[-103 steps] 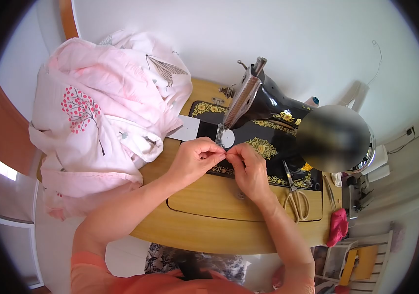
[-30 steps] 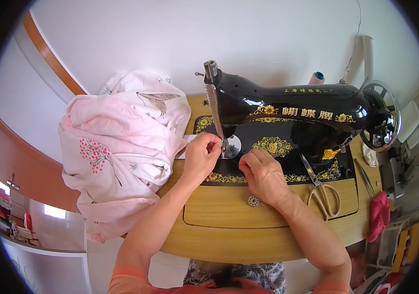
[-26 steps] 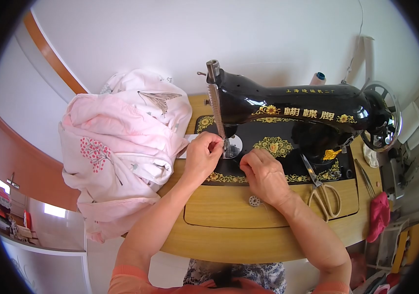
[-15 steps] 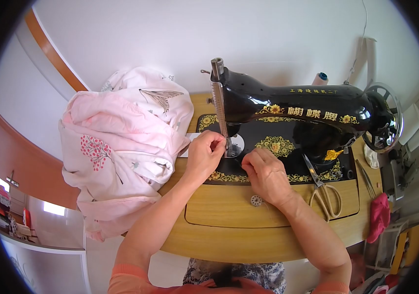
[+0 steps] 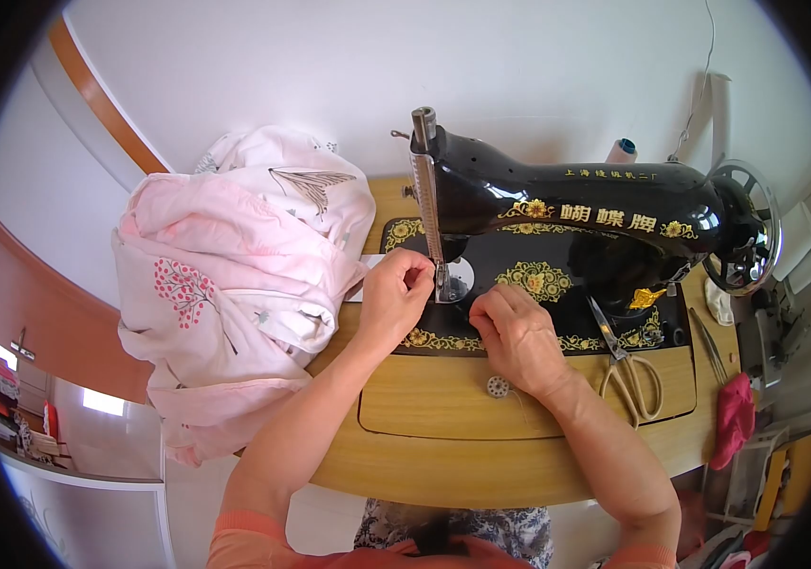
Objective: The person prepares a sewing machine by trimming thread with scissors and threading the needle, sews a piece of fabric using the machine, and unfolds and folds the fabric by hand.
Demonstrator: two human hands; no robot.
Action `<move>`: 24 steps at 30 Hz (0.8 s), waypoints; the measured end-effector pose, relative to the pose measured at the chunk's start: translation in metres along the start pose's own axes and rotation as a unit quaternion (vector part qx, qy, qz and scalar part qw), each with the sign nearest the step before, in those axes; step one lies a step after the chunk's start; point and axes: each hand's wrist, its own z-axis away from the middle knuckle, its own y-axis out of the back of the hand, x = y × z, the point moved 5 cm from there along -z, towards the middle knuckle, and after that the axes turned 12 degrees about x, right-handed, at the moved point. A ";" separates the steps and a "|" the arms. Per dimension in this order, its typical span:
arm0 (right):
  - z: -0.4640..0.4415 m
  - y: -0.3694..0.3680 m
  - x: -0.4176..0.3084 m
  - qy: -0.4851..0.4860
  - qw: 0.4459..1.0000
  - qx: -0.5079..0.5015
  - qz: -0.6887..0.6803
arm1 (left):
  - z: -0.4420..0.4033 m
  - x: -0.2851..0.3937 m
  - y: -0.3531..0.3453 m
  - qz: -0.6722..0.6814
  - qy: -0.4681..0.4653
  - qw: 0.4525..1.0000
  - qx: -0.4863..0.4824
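Black sewing machine (image 5: 529,180) gleams beside rumpled cloth (image 5: 244,237).

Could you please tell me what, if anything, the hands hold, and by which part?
It cannot be told: the left hand and right hand are curled by the sewing machine; anything pinched is hidden or too fine.

Through one wide-angle, head-worn camera, the black sewing machine (image 5: 567,199) and its wooden tabletop (image 5: 443,465) are viewed forward and downward, from close by, above the front edge.
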 end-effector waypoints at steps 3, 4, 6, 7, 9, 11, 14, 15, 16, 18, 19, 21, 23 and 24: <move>0.000 0.000 0.000 0.003 1.000 0.000 -0.001 | 0.001 0.001 0.001 -0.009 0.001 1.000 -0.002; 0.000 0.000 0.000 0.004 1.000 0.000 -0.002 | 0.001 0.003 0.001 -0.011 0.001 1.000 -0.003; -0.001 0.001 -0.001 0.004 1.000 0.002 -0.002 | 0.001 0.004 0.001 -0.014 0.000 1.000 -0.004; -0.001 0.001 -0.001 0.004 1.000 0.002 -0.002 | 0.001 0.004 0.001 -0.014 -0.001 1.000 -0.004; 0.000 0.001 0.000 0.003 1.000 0.003 -0.002 | 0.000 0.003 0.000 -0.014 0.000 1.000 -0.005; 0.000 0.001 0.000 0.002 1.000 0.002 -0.002 | 0.001 0.004 0.000 -0.013 0.003 1.000 -0.006; -0.001 0.001 -0.001 0.002 1.000 0.001 -0.003 | 0.001 0.005 -0.001 -0.006 -0.003 1.000 -0.008; 0.000 0.001 -0.001 0.002 1.000 0.002 -0.004 | 0.001 0.006 -0.001 -0.008 -0.002 1.000 -0.008; 0.000 0.000 -0.001 0.003 1.000 0.003 -0.004 | 0.001 0.006 -0.001 -0.011 -0.001 1.000 -0.009; 0.000 0.001 -0.001 0.004 1.000 0.002 -0.005 | 0.001 0.006 -0.001 -0.013 0.002 1.000 -0.011; 0.000 0.001 -0.001 0.004 1.000 0.001 -0.005 | 0.001 0.006 -0.001 -0.014 0.005 1.000 -0.012; 0.000 0.001 -0.001 0.005 1.000 0.002 -0.006 | 0.001 0.007 -0.001 -0.015 0.004 1.000 -0.013; 0.000 0.001 -0.001 0.004 1.000 0.003 -0.008 | 0.001 0.008 -0.001 -0.018 -0.004 1.000 -0.013; 0.000 0.001 -0.001 0.004 1.000 0.002 -0.008 | 0.001 0.008 -0.001 -0.019 -0.003 1.000 -0.014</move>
